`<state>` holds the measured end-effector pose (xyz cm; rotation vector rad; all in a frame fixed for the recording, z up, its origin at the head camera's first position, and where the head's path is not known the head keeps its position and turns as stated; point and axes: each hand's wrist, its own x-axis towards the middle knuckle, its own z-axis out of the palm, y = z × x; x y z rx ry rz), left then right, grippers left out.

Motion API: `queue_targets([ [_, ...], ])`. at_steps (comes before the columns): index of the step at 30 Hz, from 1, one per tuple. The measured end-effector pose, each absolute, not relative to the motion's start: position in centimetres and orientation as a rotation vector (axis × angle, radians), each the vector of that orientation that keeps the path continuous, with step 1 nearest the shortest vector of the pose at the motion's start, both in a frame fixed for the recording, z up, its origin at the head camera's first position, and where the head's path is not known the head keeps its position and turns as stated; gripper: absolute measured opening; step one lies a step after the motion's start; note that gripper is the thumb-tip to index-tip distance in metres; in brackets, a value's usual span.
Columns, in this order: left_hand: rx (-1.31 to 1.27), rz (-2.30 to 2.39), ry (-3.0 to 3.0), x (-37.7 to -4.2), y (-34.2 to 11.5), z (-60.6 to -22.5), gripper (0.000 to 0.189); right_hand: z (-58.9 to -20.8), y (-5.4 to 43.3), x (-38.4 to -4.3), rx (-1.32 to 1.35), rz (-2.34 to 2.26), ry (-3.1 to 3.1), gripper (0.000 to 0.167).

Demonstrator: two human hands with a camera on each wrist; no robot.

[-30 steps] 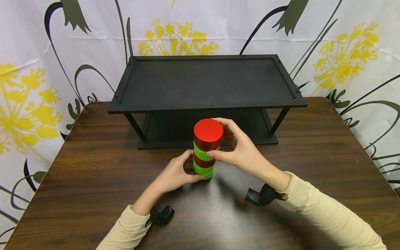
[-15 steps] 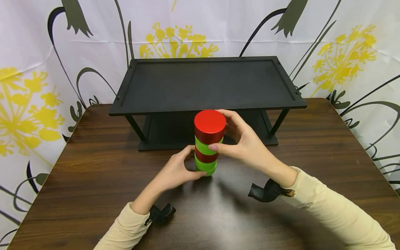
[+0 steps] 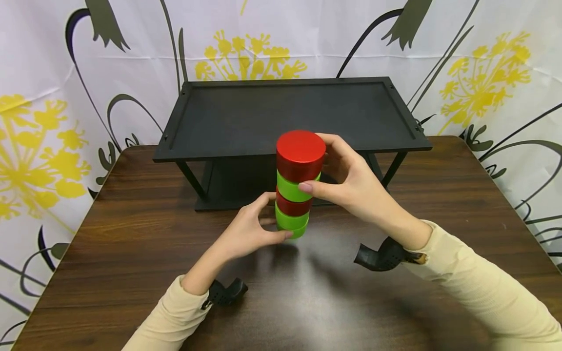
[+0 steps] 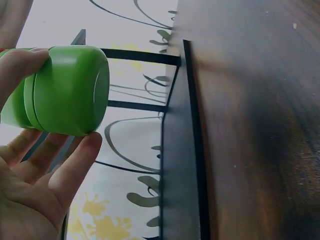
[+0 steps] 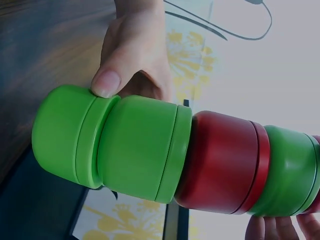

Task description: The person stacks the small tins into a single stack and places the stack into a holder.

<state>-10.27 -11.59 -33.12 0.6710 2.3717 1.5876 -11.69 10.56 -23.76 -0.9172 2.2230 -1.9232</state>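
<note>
A tall stack of round lidded tins, green and red with a red one [image 3: 298,155] on top, stands nearly upright above the table in the head view. My left hand [image 3: 250,233] pinches the lowest green tin [image 4: 72,90] between thumb and fingers. Higher up, my right hand [image 3: 351,180] holds the stack, its thumb on the upper green tin [image 3: 293,187] and its other fingers partly hidden behind. In the right wrist view the red middle tin [image 5: 222,162] sits between green ones. The stack's base is off the tabletop, as the left wrist view shows.
A black two-tier rack [image 3: 281,117] stands behind the stack, its upper shelf bordered by a raised rim. The lower shelf [image 3: 237,190] is partly covered by the hands and tins. Brown wooden table [image 3: 131,273] lies beneath; a flower-patterned curtain [image 3: 145,48] hangs behind.
Both hands have raised the stack from the tabletop. Its red top has come up in front of the rack's upper front edge and slightly to the right.
</note>
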Motion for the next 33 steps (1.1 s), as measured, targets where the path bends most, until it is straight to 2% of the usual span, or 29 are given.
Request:
queue_targets([
  [33, 0.59, 1.565, 2.396, -11.8, -10.5, -28.8, 0.061, -19.4, 11.0, -13.1, -0.817, -2.068, 2.136, 0.049],
])
